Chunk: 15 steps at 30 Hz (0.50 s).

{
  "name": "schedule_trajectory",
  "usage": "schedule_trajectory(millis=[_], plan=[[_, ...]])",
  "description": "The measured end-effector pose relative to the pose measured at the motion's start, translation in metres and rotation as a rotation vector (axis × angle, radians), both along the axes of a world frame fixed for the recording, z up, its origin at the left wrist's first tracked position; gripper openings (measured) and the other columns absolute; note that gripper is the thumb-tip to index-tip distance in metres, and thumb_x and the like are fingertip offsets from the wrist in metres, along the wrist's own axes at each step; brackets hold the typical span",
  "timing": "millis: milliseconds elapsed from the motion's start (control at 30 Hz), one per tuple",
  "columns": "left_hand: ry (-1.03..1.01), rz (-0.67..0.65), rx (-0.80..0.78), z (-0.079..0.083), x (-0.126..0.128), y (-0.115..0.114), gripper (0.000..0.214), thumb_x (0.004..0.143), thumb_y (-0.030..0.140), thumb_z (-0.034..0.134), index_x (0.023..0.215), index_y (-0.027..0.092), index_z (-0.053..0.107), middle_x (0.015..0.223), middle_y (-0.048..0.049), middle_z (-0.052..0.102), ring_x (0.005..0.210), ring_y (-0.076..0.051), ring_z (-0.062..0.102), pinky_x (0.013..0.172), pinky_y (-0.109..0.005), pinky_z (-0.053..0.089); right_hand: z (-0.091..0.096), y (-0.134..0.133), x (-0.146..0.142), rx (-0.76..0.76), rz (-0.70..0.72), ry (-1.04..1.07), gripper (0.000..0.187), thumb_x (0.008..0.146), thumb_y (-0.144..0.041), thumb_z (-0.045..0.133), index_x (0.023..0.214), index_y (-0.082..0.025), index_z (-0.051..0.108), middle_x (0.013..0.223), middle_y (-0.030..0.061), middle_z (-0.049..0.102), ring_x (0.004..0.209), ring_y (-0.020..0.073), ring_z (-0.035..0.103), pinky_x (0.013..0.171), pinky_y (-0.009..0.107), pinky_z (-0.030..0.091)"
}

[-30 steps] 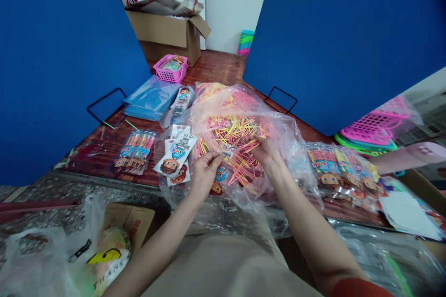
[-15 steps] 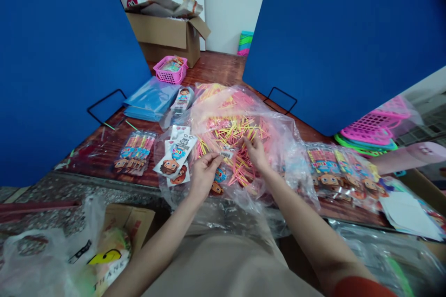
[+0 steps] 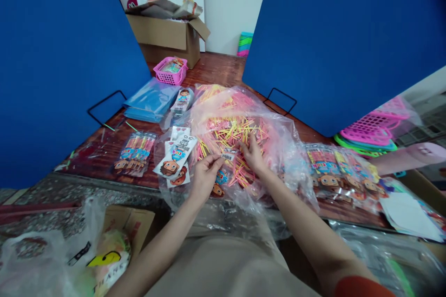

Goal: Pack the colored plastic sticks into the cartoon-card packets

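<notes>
Pink and yellow sticks [image 3: 237,131] beneath two bare hands

Nearest the viewer, a carrier bag [image 3: 38,255] and a printed THANK bag [image 3: 106,260] lie at lower left, below table level; clear plastic [image 3: 374,246] fills the lower right. At the near edge of the brown table [image 3: 221,62], the left hand [image 3: 205,172] grips a small packet [image 3: 228,154] between thumb and fingers. The packet lies tilted over the sticks, its barcode strip uppermost and a cartoon face toward the person. The right hand [image 3: 254,154] reaches over the sticks just beside the packet, thumb and forefinger apart; whether it holds a stick cannot be told.

The sticks lie heaped and crossing in a large clear bag [image 3: 289,144], its mouth spread open around them. Printed cards [image 3: 176,158] overlap just left of the left hand, with filled packets [image 3: 135,151] farther left. More filled packets [image 3: 331,167] line the table to the right, near white sheets [image 3: 409,213].

Farther back are blue plastic [image 3: 149,100], a pink basket [image 3: 170,75] holding small packets, and stacked baskets [image 3: 374,130] at far right. Blue panels [image 3: 348,37] flank the view; an open carton [image 3: 160,32] stands behind, near the white wall [image 3: 233,4].
</notes>
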State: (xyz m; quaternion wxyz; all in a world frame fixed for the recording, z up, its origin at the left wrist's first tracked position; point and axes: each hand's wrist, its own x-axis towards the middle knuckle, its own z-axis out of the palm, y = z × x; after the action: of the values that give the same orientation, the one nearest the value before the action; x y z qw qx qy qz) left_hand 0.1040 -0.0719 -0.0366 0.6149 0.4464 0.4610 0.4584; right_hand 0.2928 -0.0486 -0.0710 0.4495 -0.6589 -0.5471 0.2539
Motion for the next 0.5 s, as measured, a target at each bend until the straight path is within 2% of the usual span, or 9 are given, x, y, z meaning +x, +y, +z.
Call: schedule_trajectory(millis=[67,167,233,333,400,500], plan=[[0.002,0.005,-0.002,0.000,-0.001,0.000,0.025,0.067,0.039,0.074,0.076,0.016,0.072,0.066,0.0014,0.063,0.058,-0.010,0.050,0.056,-0.021,0.039,-0.009,-0.001,-0.003,0.022,0.002,0.079,0.049,0.089,-0.038,0.044,0.131,-0.016,0.032,0.089,0.0064,0.066,0.089,0.0213,0.063,0.090,0.036,0.044],[0.014,0.004,0.005,0.000,-0.002,0.000,0.025,0.067,0.039,0.074,0.075,0.015,0.072,0.067,0.0013,0.064,0.059,-0.010,0.050,0.057,-0.021,0.039,-0.005,0.001,-0.007,0.034,-0.045,0.227,0.038,0.088,-0.040,0.046,0.119,-0.019,0.041,0.089,0.0055,0.067,0.092,0.0208,0.063,0.093,0.038,0.044],[0.012,-0.005,0.004,0.000,-0.001,0.000,0.025,0.066,0.039,0.074,0.076,0.016,0.072,0.067,0.0013,0.064,0.059,-0.010,0.050,0.057,-0.021,0.039,0.008,0.005,-0.008,0.030,-0.141,0.403,0.024,0.088,-0.041,0.044,0.104,-0.022,0.045,0.086,0.0043,0.066,0.087,0.0199,0.064,0.087,0.037,0.048],[-0.007,-0.020,-0.015,0.000,0.001,-0.001,0.026,0.065,0.039,0.076,0.075,0.015,0.073,0.067,0.0010,0.065,0.059,-0.010,0.051,0.057,-0.021,0.040,0.034,0.009,-0.011,0.103,-0.241,0.739,0.015,0.089,-0.039,0.046,0.091,-0.024,0.045,0.074,-0.0001,0.062,0.075,0.0176,0.064,0.078,0.035,0.052],[-0.020,-0.022,-0.031,-0.001,0.003,-0.001,0.027,0.064,0.039,0.077,0.076,0.015,0.073,0.069,0.0006,0.066,0.059,-0.011,0.053,0.057,-0.021,0.041,0.054,0.009,-0.015,0.216,-0.204,0.884,0.015,0.088,-0.038,0.051,0.088,-0.024,0.046,0.069,-0.0022,0.058,0.070,0.0159,0.063,0.076,0.034,0.053],[-0.035,-0.028,-0.056,-0.002,0.005,-0.002,0.030,0.062,0.040,0.078,0.078,0.016,0.074,0.071,0.0001,0.068,0.060,-0.011,0.054,0.058,-0.022,0.043,0.080,0.003,-0.023,0.369,-0.094,0.941,0.015,0.088,-0.038,0.053,0.087,-0.025,0.047,0.071,-0.0031,0.056,0.072,0.0141,0.064,0.077,0.033,0.053]])
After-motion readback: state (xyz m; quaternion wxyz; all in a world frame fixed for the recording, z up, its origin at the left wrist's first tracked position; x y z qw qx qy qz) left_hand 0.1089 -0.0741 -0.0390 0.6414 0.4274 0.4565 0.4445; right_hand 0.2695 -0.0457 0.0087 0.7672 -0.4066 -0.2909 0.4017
